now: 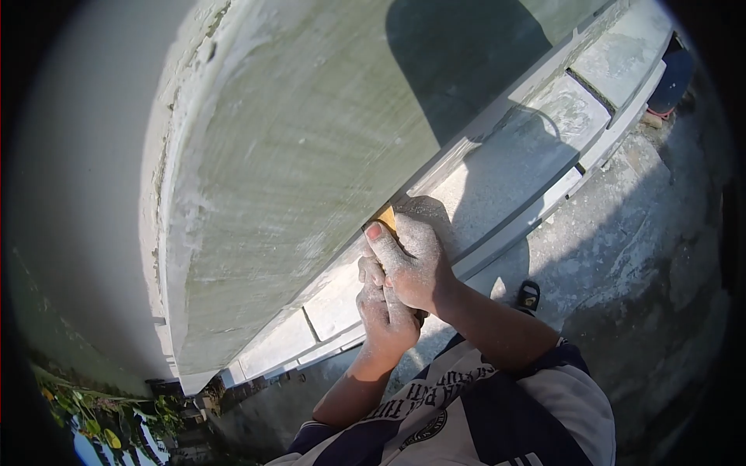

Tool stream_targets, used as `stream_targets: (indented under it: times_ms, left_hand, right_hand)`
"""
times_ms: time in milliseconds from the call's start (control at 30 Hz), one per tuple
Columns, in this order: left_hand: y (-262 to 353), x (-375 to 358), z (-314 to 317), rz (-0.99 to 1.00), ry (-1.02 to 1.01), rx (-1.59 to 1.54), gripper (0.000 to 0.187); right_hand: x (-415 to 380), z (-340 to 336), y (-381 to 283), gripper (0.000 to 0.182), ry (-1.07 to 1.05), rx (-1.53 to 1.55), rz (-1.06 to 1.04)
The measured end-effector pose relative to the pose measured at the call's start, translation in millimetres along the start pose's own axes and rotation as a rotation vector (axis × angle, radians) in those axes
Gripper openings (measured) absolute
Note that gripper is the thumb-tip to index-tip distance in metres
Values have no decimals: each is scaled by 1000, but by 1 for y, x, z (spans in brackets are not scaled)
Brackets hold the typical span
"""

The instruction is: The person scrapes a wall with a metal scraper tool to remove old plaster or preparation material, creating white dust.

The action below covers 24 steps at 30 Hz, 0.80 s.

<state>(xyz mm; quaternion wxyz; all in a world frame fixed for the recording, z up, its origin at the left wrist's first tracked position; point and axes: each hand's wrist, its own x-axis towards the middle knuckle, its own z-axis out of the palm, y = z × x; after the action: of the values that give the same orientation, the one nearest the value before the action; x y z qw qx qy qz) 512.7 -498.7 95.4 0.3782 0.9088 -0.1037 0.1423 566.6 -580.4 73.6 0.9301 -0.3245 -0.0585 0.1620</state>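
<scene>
Both of my hands are coated in pale dust and close together at the lower edge of a greenish-grey wall panel (287,155). My right hand (420,260) is closed, its thumb along a small yellowish piece (386,218) that touches the joint between panel and ledge. Most of that piece is hidden by the fingers, so its kind does not show. Just below, my left hand (385,314) is closed with its fingers against the right hand. A dark bit shows by its palm; what it grips is hidden. The whitish ledge (497,186) runs beneath both hands.
The ledge is made of pale slabs with dark gaps. To the right lies a stained concrete floor (598,225), with a sandalled foot (528,295) on it. A dark blue object (672,81) stands at the upper right. Leafy plants (101,423) grow at the lower left.
</scene>
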Motion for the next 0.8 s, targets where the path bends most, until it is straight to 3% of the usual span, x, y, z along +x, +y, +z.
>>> stream_targets:
  times_ms: [33, 133, 167, 267, 333, 433, 600, 667, 733, 800]
  left_hand:
    - [-4, -1, 2, 19, -13, 48, 37]
    - [3, -8, 5, 5, -34, 21, 32]
    - [-1, -11, 6, 22, -24, 56, 40]
    - [-4, -8, 13, 90, 79, 7, 33]
    - [-4, -10, 13, 16, 21, 56, 51]
    - [-8, -21, 18, 103, 13, 254, 43]
    - [-3, -4, 24, 139, 127, 94, 43]
    - [-16, -11, 28, 244, 151, 221, 39]
    - [-6, -16, 24, 19, 71, 70, 40]
    - [-6, -14, 28, 30, 125, 20, 41]
  right_hand:
    - [1, -3, -1, 30, -17, -1, 32]
    - [5, -4, -4, 30, 23, -190, -14]
    - [3, -7, 0, 30, 40, -273, -93]
    - [0, -9, 0, 29, 34, -267, -76]
    - [6, -7, -9, 26, -15, -248, -58]
    - [-1, -12, -7, 22, -36, -215, -32]
    - [8, -12, -12, 27, -32, -340, -81]
    - [5, -14, -5, 28, -27, -304, -35]
    - [0, -12, -15, 27, -33, -206, 14]
    - [2, -9, -22, 27, -71, -97, -9]
